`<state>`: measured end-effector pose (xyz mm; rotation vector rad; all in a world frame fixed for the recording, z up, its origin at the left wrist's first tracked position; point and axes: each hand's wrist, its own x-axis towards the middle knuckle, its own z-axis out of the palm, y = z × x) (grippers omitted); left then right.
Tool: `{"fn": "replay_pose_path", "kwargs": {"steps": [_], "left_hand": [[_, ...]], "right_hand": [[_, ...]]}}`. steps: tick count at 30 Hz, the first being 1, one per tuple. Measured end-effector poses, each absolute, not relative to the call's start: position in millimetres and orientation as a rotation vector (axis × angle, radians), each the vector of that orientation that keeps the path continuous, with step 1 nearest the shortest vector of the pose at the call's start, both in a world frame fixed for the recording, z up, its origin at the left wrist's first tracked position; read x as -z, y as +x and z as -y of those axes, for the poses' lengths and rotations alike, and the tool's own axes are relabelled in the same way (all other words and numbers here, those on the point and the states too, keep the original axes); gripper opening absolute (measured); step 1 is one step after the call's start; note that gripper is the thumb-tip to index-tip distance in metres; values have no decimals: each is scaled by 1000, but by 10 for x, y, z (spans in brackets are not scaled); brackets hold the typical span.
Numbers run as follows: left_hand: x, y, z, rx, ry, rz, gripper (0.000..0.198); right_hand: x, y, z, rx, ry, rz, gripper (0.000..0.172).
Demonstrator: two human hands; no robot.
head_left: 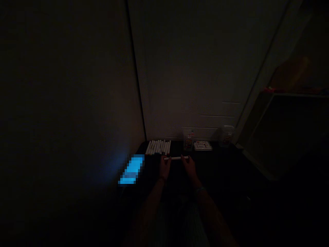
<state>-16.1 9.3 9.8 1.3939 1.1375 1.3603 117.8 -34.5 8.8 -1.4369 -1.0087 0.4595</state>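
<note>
My left hand (pixel 165 167) and right hand (pixel 189 165) pinch a white marker (pixel 176 158) by its two ends, level between them. I judge it light, stiff and perhaps slightly slippery, so a gentle pinch near each end should suffice.

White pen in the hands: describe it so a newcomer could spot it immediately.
Find the dark tabletop below the wall. Near its middle, the left hand and right hand grip a white pen near its ends. Unlike the row of white pens farther back, it is held and runs crosswise.
</note>
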Motion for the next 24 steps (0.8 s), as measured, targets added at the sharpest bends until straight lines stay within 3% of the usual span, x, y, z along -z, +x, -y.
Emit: {"fn": "replay_pose_path", "kwargs": {"steps": [24], "left_hand": [[-95,-155,-95,-1392,1419,-1118,35]], "right_hand": [[-136,1179,378,-472,-1453,1068,38]]}}
